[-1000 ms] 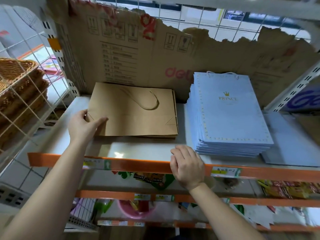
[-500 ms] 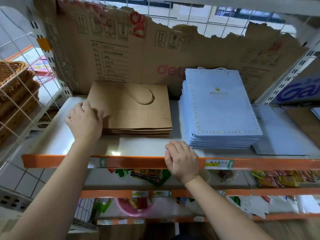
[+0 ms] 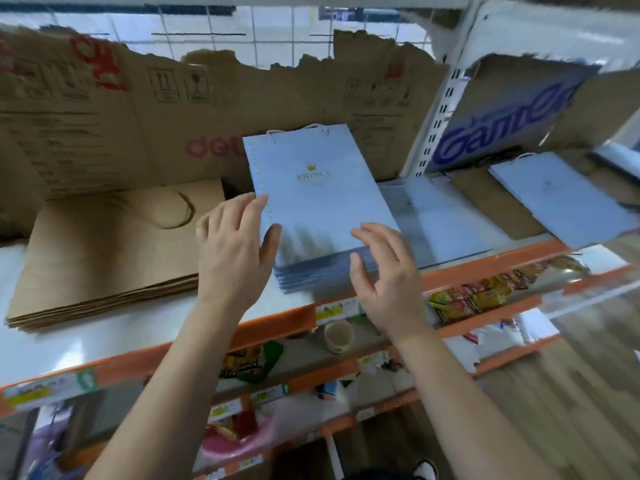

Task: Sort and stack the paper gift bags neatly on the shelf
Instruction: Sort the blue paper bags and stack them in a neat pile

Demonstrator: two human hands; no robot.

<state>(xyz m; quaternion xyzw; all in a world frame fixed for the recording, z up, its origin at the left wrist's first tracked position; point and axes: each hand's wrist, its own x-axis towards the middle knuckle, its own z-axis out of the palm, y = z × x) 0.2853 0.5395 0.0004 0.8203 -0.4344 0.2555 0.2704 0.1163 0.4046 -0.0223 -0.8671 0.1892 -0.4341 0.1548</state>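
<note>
1. The brown bag stack (image 3: 110, 251) lies flat on the shelf (image 3: 138, 327), at its left.
2. The left hand (image 3: 235, 251), fingers straight and relaxed, touches the left edge of the blue bag stack (image 3: 322, 209), which sits mid-shelf.
3. The right hand (image 3: 384, 275), fingers spread and gripping nothing, is at that stack's near right corner.

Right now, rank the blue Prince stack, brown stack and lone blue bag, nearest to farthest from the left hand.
1. Blue Prince stack: at the left hand's thumb.
2. Brown stack: just left.
3. Lone blue bag: far right.

A shop — orange-edged shelves (image 3: 478, 268) with price labels (image 3: 334, 308) (snack packets (image 3: 464, 301) stocked below).
</note>
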